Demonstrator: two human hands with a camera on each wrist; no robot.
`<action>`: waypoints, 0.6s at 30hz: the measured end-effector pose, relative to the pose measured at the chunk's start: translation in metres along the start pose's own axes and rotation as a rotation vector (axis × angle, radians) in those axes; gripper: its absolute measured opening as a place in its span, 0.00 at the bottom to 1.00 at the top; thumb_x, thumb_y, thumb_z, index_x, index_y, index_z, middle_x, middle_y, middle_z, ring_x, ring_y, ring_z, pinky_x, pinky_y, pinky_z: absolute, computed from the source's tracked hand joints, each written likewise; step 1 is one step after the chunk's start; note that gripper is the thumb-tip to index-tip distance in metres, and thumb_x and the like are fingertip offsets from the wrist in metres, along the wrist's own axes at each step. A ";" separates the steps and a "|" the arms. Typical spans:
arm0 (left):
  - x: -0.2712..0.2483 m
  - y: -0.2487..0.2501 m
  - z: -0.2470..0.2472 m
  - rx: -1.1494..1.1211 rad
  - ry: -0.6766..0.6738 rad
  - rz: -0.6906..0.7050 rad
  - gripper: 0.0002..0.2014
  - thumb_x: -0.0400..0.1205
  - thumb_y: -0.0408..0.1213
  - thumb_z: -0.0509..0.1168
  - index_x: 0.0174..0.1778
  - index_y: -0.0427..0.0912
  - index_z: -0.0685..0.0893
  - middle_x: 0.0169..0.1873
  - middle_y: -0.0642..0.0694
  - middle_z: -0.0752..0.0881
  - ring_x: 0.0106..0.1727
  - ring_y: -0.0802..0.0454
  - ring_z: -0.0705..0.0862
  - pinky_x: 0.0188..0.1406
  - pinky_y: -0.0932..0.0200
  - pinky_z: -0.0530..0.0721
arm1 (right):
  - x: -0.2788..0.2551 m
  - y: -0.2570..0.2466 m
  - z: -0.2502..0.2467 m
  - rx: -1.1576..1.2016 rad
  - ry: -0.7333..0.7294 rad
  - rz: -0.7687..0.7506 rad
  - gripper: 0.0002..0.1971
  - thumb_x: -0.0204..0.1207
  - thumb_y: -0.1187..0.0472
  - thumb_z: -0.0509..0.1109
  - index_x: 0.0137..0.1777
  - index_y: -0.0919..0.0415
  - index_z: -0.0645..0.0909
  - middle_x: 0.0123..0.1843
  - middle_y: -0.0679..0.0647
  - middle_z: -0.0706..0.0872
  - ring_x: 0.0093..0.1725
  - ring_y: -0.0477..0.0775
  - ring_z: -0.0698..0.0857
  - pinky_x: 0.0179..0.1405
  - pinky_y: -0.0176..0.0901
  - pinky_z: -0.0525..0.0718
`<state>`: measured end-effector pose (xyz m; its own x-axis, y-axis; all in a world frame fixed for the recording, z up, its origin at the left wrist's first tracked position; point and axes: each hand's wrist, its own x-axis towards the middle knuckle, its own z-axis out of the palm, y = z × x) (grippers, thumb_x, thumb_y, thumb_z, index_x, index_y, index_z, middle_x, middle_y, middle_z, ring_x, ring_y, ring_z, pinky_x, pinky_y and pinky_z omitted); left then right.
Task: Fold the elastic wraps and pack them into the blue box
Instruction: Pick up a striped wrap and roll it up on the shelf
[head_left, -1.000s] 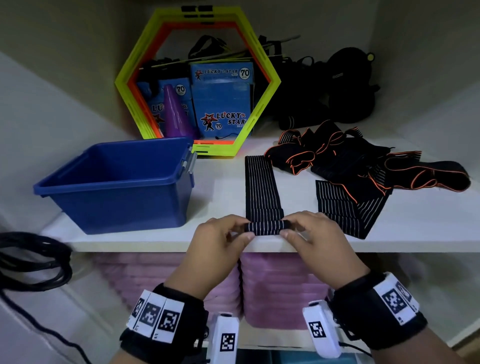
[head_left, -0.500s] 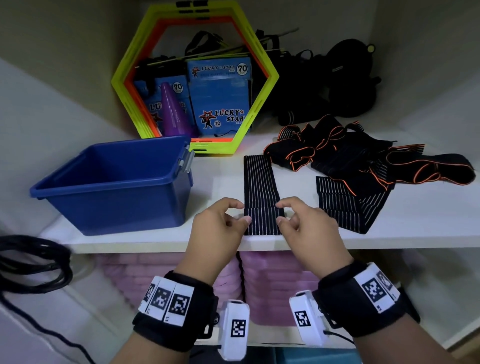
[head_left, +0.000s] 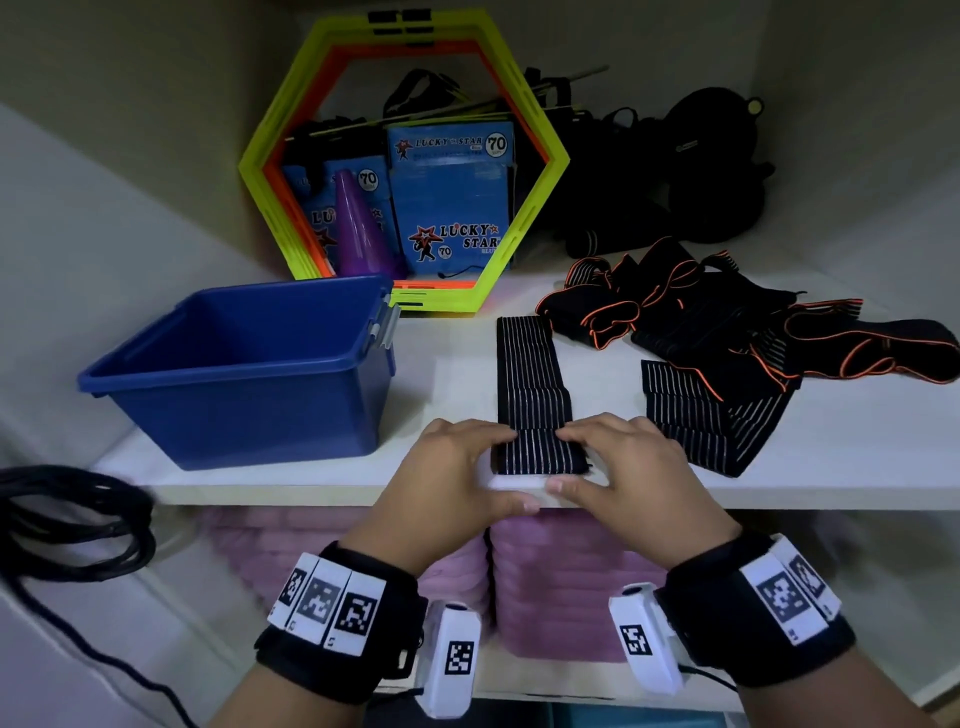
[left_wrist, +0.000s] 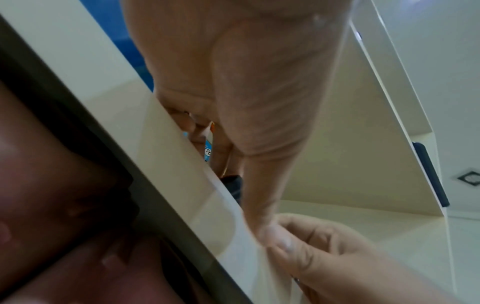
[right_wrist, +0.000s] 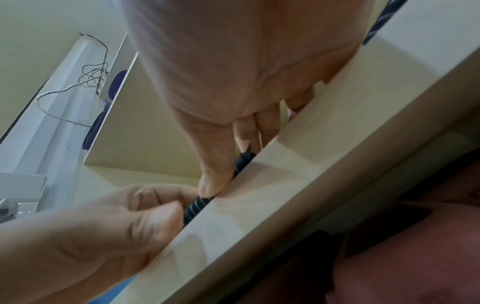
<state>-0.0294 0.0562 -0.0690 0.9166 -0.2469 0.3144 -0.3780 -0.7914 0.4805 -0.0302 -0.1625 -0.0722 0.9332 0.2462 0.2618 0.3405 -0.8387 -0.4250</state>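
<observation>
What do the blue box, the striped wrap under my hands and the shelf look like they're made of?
Blue box: probably moulded plastic, smooth with a soft sheen and a rolled rim.
Striped wrap: seemingly woven elastic fabric, matte black with thin pale ribs and soft creases.
Shelf: likely laminated board, smooth, off-white, with a squared front edge; the core is not visible.

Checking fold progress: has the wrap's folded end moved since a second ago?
Yes. The folded end of the striped wrap has advanced away from the shelf edge, toward the back.
</observation>
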 end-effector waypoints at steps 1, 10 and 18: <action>-0.001 -0.001 0.000 -0.018 -0.006 -0.030 0.35 0.67 0.58 0.81 0.72 0.61 0.81 0.63 0.59 0.85 0.63 0.63 0.76 0.68 0.62 0.77 | 0.001 0.002 -0.001 0.024 -0.002 -0.002 0.30 0.72 0.30 0.65 0.72 0.40 0.78 0.65 0.35 0.82 0.61 0.47 0.76 0.63 0.58 0.78; 0.006 0.004 0.004 -0.307 0.161 -0.232 0.10 0.79 0.45 0.75 0.56 0.54 0.86 0.36 0.58 0.92 0.41 0.68 0.86 0.44 0.70 0.80 | 0.011 0.005 0.005 0.310 0.242 0.116 0.06 0.79 0.56 0.73 0.54 0.54 0.85 0.38 0.39 0.87 0.43 0.42 0.86 0.45 0.43 0.81; 0.013 0.015 0.010 -0.292 0.311 -0.341 0.07 0.76 0.48 0.76 0.40 0.52 0.86 0.24 0.53 0.86 0.28 0.66 0.82 0.30 0.70 0.72 | 0.012 0.002 0.007 0.355 0.303 0.172 0.07 0.79 0.54 0.73 0.53 0.52 0.81 0.29 0.46 0.83 0.41 0.46 0.87 0.48 0.45 0.84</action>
<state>-0.0222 0.0356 -0.0656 0.9284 0.2087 0.3076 -0.1276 -0.5983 0.7911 -0.0179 -0.1576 -0.0761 0.9217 -0.0777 0.3800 0.2520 -0.6247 -0.7391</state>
